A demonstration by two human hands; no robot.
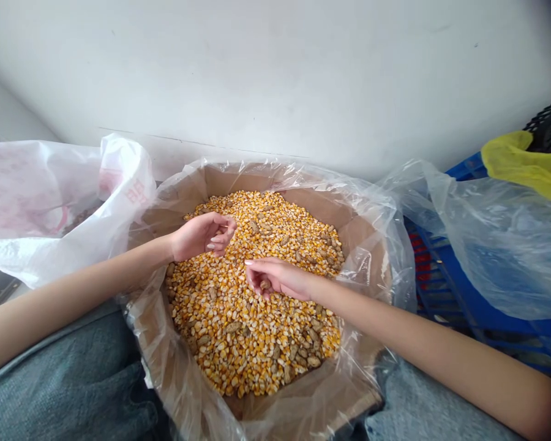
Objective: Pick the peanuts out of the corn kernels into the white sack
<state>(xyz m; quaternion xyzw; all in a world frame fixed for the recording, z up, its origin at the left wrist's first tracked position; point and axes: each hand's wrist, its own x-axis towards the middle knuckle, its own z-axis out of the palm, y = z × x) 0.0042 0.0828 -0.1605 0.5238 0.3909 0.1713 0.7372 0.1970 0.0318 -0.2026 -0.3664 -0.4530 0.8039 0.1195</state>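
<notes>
Loose corn kernels [243,324] mixed with unshelled peanuts [233,327] fill a cardboard box [365,245] lined with clear plastic. Over the left part of the corn, my left hand [204,236] is curled, with a bit of tan shell showing between its fingers that looks like a peanut; the fingers hide most of it. My right hand [278,278] is lower and nearer the middle, just above the kernels. Its fingers are bent round a peanut [265,284] visible in the palm. The two hands are apart.
A white plastic bag [68,208] with red print lies left of the box. To the right stands a blue plastic crate [463,294] under a clear plastic sheet [500,245] and yellow mesh [528,162]. A white wall [275,79] rises behind. My jeans-clad legs [68,380] flank the box.
</notes>
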